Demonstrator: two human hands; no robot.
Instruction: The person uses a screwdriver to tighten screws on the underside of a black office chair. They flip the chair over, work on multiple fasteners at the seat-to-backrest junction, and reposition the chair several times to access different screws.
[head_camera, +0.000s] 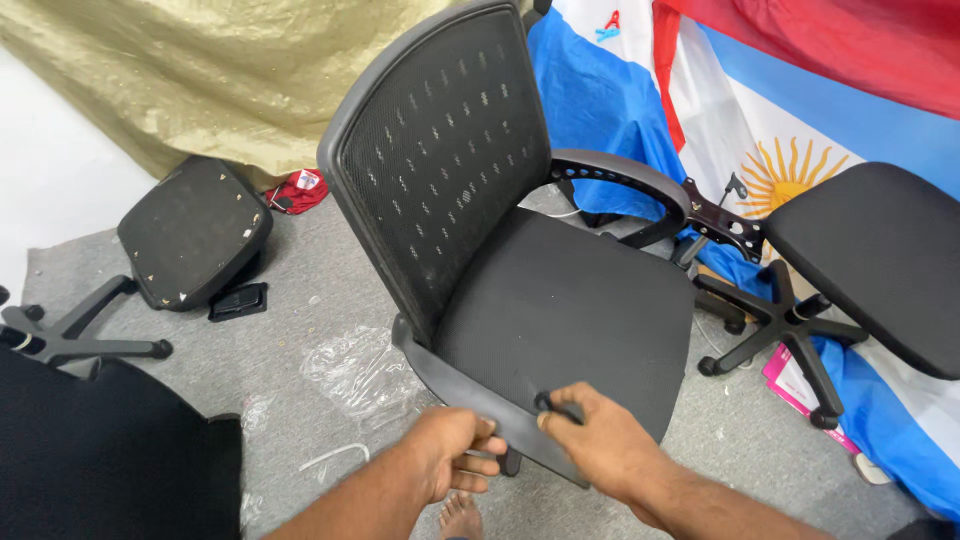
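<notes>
Two hands worked at the near edge of a black mesh-back office chair (520, 260).

The left hand (455, 455), at 6 o'clock, curled closed around the grey seat rim (440, 385) from below; the right hand (600, 440) pinched a small dark knob (545, 403) on the seat's edge (fingers narrow). The chair stood tilted mid-frame on grey carpet (300, 310), one armrest (620, 175) at 2 o'clock, a loose seat cushion (195, 230) at 9 o'clock.

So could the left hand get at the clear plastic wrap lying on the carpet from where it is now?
Probably yes. The left hand grips the near edge of the office chair seat, and the plastic wrap lies just to its left on the grey carpet, with nothing between them. It would have to let go first.
</notes>
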